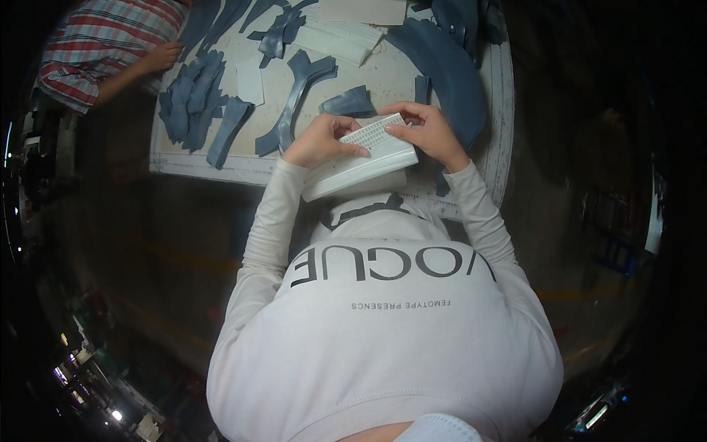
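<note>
A white paper strip (374, 135) printed with rows of small dark marks is tilted up at the table's near edge, over a thicker white paper pad or stack (362, 170). My left hand (324, 139) closes on the strip's left part, its thumb lying across the front. At the strip's upper right end, my right hand (429, 130) pinches it between thumb and fingers. The fingers behind the paper are partly hidden. Just beyond my hands lies a blue-grey cut piece (349, 102) of fabric or leather-like material.
The pale table (265, 168) carries several blue-grey cut pieces, with a pile (193, 99) on the left and a large curved stack (451, 81) on the right. More white printed sheets (339, 38) lie at the back. At the far left, another person's hand (163, 56) touches the table's edge.
</note>
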{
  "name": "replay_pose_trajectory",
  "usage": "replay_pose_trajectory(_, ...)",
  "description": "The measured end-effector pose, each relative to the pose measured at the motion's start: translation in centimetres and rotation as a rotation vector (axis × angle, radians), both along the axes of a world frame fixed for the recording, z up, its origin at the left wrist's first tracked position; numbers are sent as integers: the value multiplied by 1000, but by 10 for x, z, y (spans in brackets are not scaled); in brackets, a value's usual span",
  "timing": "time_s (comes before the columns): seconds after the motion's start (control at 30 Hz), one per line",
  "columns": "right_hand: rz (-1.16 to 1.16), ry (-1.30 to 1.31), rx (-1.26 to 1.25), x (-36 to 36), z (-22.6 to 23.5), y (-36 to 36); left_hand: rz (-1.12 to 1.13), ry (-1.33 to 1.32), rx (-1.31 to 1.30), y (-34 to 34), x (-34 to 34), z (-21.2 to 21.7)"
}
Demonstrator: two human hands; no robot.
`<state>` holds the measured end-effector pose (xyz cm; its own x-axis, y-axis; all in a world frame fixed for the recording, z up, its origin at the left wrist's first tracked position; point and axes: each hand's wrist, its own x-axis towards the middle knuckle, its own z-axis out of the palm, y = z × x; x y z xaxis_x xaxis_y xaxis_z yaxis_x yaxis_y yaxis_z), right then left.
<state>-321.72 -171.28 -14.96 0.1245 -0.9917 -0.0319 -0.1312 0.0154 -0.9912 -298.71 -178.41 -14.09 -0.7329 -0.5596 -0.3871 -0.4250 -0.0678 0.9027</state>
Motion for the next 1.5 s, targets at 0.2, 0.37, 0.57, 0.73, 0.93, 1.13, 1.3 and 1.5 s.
replay_pose_trajectory(0.2, 19, 100, 108, -1, -18, 11, 59, 94, -119, 14, 5, -9)
replay_pose_trajectory(0.37, -54, 232, 69, 6, -17, 16, 167, 40, -122, 16, 8, -13)
replay_pose_trajectory(0.57, -162, 529, -488, 24, -22, 15, 131, -84, -279, 15, 8, -15)
replay_pose_trajectory(0.73, -149, 556, -522, 28, -29, 15, 111, -107, -315, 17, 8, -12)
replay_pose_trajectory(0.93, -185, 465, -482, 31, -28, 16, 126, -82, -323, 20, 8, -11)
replay_pose_trajectory(1.13, -243, 378, -372, 33, -30, 17, 115, -85, -294, 19, 7, -9)
replay_pose_trajectory(1.3, -281, 239, -178, 35, -41, 18, 116, -76, -288, 18, 4, -7)
replay_pose_trajectory(1.5, -384, -17, 79, 36, -45, 16, 114, -98, -289, 18, 5, -6)
